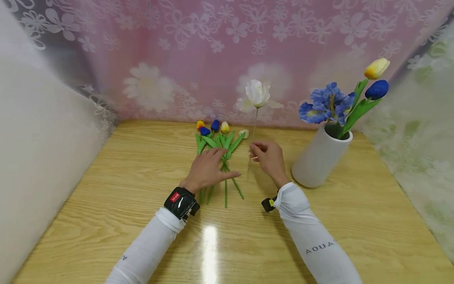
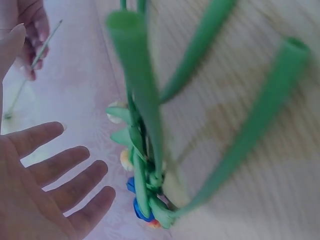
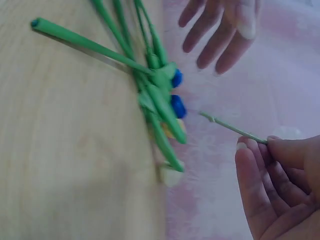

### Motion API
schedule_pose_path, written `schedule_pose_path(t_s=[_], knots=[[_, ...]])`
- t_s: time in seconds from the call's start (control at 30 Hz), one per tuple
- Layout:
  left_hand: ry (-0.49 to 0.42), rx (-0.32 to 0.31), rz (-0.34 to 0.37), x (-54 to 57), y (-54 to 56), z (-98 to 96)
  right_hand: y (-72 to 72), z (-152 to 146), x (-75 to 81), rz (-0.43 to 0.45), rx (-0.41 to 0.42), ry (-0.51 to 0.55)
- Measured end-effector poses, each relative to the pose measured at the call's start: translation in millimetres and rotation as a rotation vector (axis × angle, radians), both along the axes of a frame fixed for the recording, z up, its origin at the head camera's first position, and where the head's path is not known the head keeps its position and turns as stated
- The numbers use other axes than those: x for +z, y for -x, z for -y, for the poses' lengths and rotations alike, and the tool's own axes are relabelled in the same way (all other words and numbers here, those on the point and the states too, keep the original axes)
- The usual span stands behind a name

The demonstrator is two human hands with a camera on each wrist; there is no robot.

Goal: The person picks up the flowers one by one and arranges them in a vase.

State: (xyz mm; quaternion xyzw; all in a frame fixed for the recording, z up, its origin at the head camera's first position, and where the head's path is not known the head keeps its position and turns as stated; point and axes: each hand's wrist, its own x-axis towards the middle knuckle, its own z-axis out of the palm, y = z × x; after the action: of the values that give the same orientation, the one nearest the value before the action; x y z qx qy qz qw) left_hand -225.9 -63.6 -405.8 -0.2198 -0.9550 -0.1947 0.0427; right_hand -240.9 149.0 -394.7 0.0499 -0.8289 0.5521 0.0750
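Observation:
My right hand (image 1: pixel 270 159) pinches the thin stem of a white flower (image 1: pixel 257 94), which stands upright above the table. In the right wrist view the stem (image 3: pixel 232 128) sits between thumb and fingertips, its cut end poking out. My left hand (image 1: pixel 207 169) hovers over a bunch of artificial tulips (image 1: pixel 227 142), fingers spread and straight, holding nothing. The left wrist view shows that palm (image 2: pixel 45 185) apart from the green stems (image 2: pixel 145 90). The tulips have blue, white, yellow and orange heads and lie with their stems toward me.
A white vase (image 1: pixel 320 157) stands at the right, holding a blue iris (image 1: pixel 328 103), a yellow-white tulip (image 1: pixel 377 68) and a blue tulip (image 1: pixel 377 90). A pink floral curtain (image 1: pixel 213 59) hangs behind the wooden table (image 1: pixel 124 189).

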Motion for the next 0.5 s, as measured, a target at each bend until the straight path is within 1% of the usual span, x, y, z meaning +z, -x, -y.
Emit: schedule_pose_path(t_s=[0.1,0.2,0.33,0.5], knots=[[-0.012,-0.014,-0.017,2.8,0.9,-6.4,-6.4,-5.0,12.2,-0.066,-0.022,-0.042],[-0.028,-0.029,-0.034,6.4,1.6,-12.9,-12.1,-9.4,24.6,-0.130,-0.054,-0.055],[-0.057,-0.046,-0.053,14.2,3.4,-23.3,-17.3,-16.8,42.8,-0.242,-0.086,-0.063],[-0.068,-0.084,-0.073,22.1,6.4,-35.1,-24.3,-31.1,66.4,-0.393,-0.125,-0.068]])
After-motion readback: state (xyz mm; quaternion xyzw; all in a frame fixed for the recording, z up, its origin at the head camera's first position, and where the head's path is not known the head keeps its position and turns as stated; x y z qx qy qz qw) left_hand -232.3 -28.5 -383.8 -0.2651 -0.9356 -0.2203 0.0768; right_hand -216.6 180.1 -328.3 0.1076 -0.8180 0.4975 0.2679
